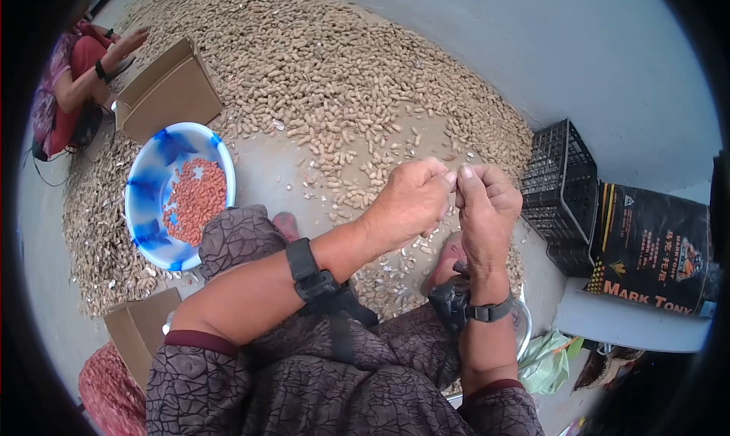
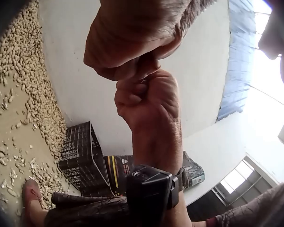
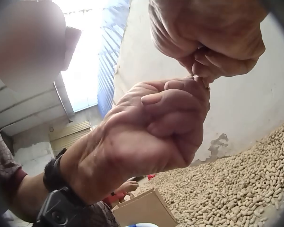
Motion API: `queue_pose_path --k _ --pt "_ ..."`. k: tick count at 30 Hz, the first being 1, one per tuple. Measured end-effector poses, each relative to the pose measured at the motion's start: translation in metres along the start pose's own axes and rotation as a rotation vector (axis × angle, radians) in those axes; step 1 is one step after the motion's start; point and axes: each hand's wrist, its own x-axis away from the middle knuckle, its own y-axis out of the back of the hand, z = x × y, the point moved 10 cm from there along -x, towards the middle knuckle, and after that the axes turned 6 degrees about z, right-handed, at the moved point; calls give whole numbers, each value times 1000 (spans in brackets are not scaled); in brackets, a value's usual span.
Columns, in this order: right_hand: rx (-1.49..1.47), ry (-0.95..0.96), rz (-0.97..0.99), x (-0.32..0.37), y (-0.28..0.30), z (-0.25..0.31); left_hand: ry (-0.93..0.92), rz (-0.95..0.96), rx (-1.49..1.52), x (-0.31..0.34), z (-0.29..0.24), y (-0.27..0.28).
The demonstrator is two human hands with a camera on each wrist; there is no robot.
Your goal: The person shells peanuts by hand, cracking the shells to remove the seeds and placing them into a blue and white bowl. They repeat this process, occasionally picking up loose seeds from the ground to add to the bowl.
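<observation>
My left hand [image 1: 414, 200] and right hand [image 1: 490, 208] meet fingertip to fingertip in front of me, above the floor. Both have curled fingers, and thumbs and forefingers pinch a peanut [image 3: 207, 86] between them. Only a small pale bit of it shows in the right wrist view; the fingers hide the rest. To the left, a blue and white basin [image 1: 138, 221] holds shelled reddish peanut kernels [image 1: 196, 200]. Unshelled peanuts [image 1: 327, 63] lie in a broad heap beyond my hands.
An open cardboard box [image 1: 171, 90] stands behind the basin, near another seated person [image 1: 72, 86]. Empty shells [image 1: 91, 238] are piled at left. At right are a black plastic crate [image 1: 559, 185] and a black printed bag [image 1: 646, 246]. A red mesh sack [image 1: 112, 390] lies lower left.
</observation>
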Motion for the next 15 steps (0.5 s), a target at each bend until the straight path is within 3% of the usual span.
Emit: queue_pose_path --k 10,15 --pt "-39 -143 94 -2 -13 -10 215 104 -45 0 5 8" --pt "12 -166 110 0 -17 -11 221 143 -75 4 0 11"
